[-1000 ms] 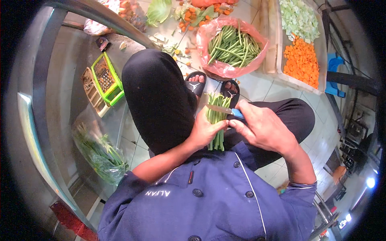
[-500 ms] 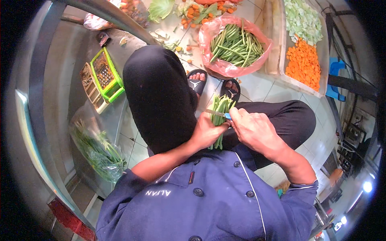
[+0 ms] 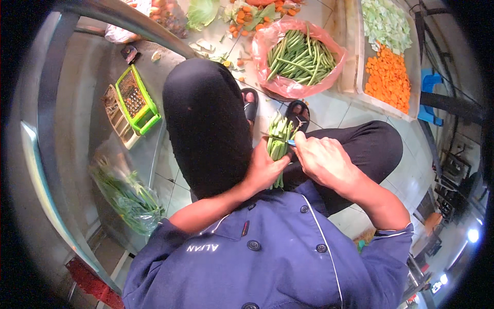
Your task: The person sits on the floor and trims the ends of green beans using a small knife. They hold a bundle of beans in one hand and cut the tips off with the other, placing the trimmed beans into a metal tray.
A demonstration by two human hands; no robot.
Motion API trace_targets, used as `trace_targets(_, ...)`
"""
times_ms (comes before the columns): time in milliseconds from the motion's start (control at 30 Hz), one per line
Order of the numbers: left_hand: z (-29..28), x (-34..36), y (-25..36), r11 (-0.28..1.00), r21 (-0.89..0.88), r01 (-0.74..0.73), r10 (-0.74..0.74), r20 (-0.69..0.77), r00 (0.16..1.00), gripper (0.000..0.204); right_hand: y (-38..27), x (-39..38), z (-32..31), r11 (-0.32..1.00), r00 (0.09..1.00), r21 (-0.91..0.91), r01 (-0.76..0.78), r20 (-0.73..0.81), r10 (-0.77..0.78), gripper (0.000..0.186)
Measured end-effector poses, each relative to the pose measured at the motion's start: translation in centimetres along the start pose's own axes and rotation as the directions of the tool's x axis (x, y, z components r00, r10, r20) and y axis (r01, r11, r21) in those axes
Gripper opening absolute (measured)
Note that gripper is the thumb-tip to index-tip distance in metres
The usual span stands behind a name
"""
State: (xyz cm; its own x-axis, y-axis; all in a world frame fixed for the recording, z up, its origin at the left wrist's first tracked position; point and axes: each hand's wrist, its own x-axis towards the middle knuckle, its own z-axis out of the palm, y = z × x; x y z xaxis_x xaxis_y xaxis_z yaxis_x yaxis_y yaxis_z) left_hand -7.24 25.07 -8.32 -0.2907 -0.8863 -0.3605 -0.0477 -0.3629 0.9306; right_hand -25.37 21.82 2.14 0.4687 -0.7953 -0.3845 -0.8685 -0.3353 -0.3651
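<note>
A bunch of green beans (image 3: pixel 278 148) stands upright in front of my body, and my left hand (image 3: pixel 265 167) is wrapped round it. In my right hand (image 3: pixel 324 160) is a small knife (image 3: pixel 291 142) with a blue handle. Its thin blade lies across the bunch, just above my left hand. Whether the blade has gone into the beans I cannot tell. Beyond my feet, a pink plastic bag (image 3: pixel 262 55) stands with its mouth wide, full of long green beans (image 3: pixel 303 57).
At the far right a pale tray (image 3: pixel 351 77) holds sliced carrots (image 3: pixel 388 78) and chopped cabbage (image 3: pixel 386 23). Vegetable scraps (image 3: pixel 213 50) litter the tiled floor. To my left are a green-framed grater (image 3: pixel 139 100) and a clear bag of leafy greens (image 3: pixel 128 198). A metal bar (image 3: pixel 149 27) crosses the upper left.
The knife blade has tilted and now looks darker. Both hands stay close to where they were, still on the bean bunch and the knife. The view has shifted slightly.
</note>
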Motion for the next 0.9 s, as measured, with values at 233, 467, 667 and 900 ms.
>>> trace_targets(233, 0.5, 0.1, 0.7, 0.999, 0.018, 0.032, -0.031, -0.03, 0.999, 0.05, 0.6, -0.8, 0.6, 0.999, 0.998, -0.033, 0.025, -0.059, -0.027, 0.02)
trace_targets(467, 0.4, -0.7, 2.3, 0.998, 0.055, 0.043, -0.039, -0.075, 0.996, 0.04, 0.5, -1.6, 0.2, 0.998, 0.999, 0.063, -0.03, 0.024, 0.029, 0.02)
trace_targets(667, -0.4, -0.6, 2.0, 0.997, 0.078, 0.009, -0.003, -0.083, 0.997, 0.037, 0.3, -0.3, 1.0, 0.999, 1.0, 0.046, 0.004, -0.002, -0.004, 0.023)
trace_targets(900, -0.8, -0.9, 2.8, 0.999, 0.036, 0.03, -0.025, -0.122, 0.992, 0.035, 2.1, -1.4, 0.5, 0.997, 0.997, -0.035, -0.066, 0.032, 0.067, 0.026)
